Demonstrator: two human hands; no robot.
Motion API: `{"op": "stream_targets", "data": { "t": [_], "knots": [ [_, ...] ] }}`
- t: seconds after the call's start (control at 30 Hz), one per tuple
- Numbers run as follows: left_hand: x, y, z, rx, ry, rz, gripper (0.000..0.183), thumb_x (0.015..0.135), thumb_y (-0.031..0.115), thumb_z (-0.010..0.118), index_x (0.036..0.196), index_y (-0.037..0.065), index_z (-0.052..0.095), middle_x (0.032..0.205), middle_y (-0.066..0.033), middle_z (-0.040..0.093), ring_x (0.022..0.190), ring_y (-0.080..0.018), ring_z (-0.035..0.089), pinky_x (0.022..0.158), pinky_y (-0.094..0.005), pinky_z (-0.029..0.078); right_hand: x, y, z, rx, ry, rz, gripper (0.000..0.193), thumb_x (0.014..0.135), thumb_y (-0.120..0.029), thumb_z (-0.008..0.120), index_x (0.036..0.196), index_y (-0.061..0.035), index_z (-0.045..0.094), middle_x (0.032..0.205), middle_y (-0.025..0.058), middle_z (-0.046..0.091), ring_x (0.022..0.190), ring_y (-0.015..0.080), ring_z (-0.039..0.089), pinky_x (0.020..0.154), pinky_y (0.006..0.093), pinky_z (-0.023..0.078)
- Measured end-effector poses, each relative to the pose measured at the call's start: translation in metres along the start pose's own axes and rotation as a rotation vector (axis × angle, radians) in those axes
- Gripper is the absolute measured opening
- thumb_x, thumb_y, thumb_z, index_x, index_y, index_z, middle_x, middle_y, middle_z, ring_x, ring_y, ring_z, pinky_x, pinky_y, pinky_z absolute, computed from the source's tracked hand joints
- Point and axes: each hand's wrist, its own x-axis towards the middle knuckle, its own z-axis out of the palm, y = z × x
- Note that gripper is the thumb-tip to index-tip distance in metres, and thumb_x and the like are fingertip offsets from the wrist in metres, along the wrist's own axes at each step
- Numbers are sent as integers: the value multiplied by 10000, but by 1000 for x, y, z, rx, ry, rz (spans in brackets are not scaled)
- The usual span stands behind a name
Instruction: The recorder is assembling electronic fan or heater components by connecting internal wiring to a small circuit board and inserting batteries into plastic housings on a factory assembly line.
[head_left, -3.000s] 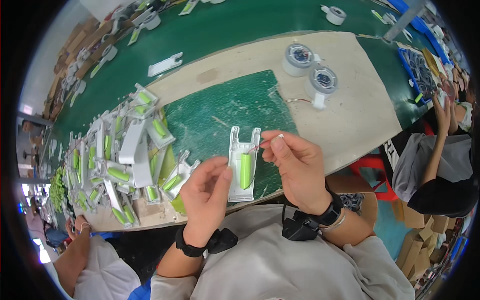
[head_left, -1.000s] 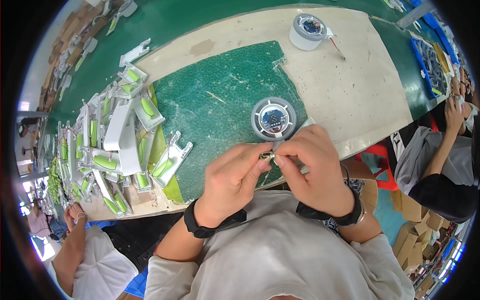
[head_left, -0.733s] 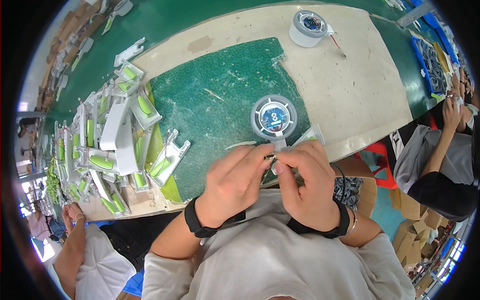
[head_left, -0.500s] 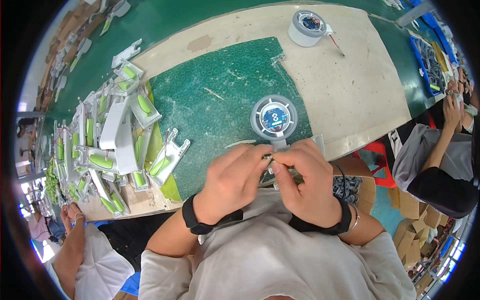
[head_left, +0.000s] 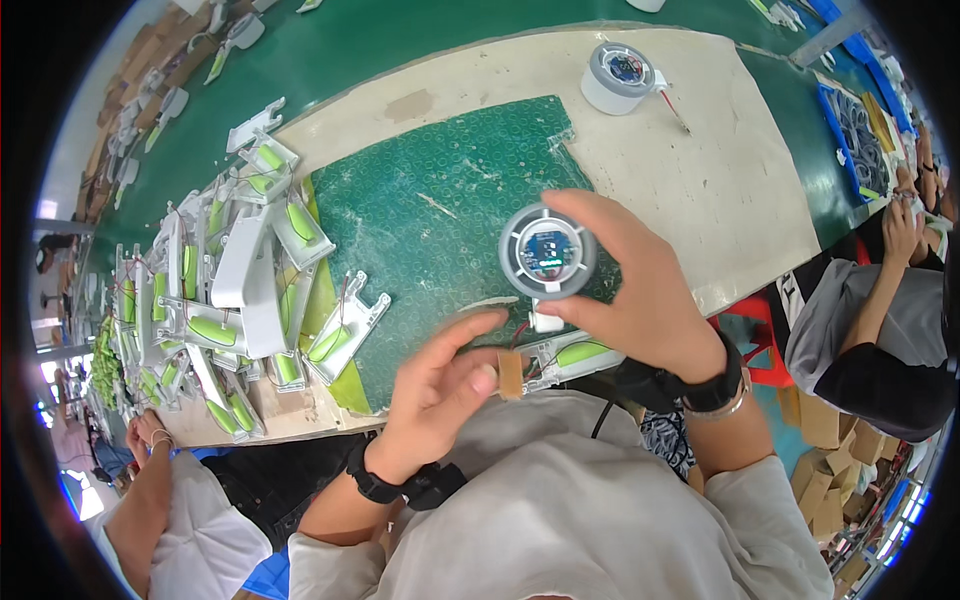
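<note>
Gripped a smooth, round plastic unit (head_left: 547, 252) over the textured green mat (head_left: 430, 220), with the right hand (head_left: 640, 285) spread wide around its rim; aimed its stubby neck (head_left: 546, 318) and long axis bodyward, circuit face upward. Half-curled the left hand (head_left: 438, 395) at a flat tan tab (head_left: 511, 375), with an unclear hold.

The left hand (head_left: 437, 395) is presenting a half-curled pose; the right hand (head_left: 648, 290) is forming a wide C with thumb (head_left: 585, 316) and forefinger (head_left: 598, 215).

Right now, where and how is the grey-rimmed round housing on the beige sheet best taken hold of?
Probably by the white side wall of the grey-rimmed housing, coming from the left: its circuit board faces up, while a white neck and red wire project on the right.
</note>
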Motion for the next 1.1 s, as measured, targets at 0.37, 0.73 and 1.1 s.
{"op": "stream_targets", "data": {
  "t": [0.37, 0.73, 1.1],
  "knots": [
    [3, 13, 3, -188, -292, -120, 245, 831, 10, 565, 1073, -9, 525, 1079, -154, 565, 834, -182, 601, 646, -262, 502, -7, -38, -22, -52, 255, -209, 703, 495, -26, 716, 1164, -28, 503, 1149, 166, 511, 997, 340, 518, 826, 380, 445],
    [-11, 66, 3, 330, -361, 322, 267, 676, 184, 739, 869, 42, 624, 903, -92, 630, 836, -264, 614, 751, -382, 476, -6, -94, -31, -86, 466, -488, 410, 645, -126, 731, 1009, -26, 572, 1065, 212, 559, 938, 349, 570, 731, 383, 495],
    [3, 98, -19, 600, -685, 242, 150, 737, 181, 669, 825, 100, 577, 896, -13, 600, 831, -267, 582, 724, -431, 469, 37, -92, 3, -139, 992, -996, 282, 701, -118, 707, 961, -57, 618, 941, 136, 610, 766, 262, 577, 610, 316, 475]
  ]
}}
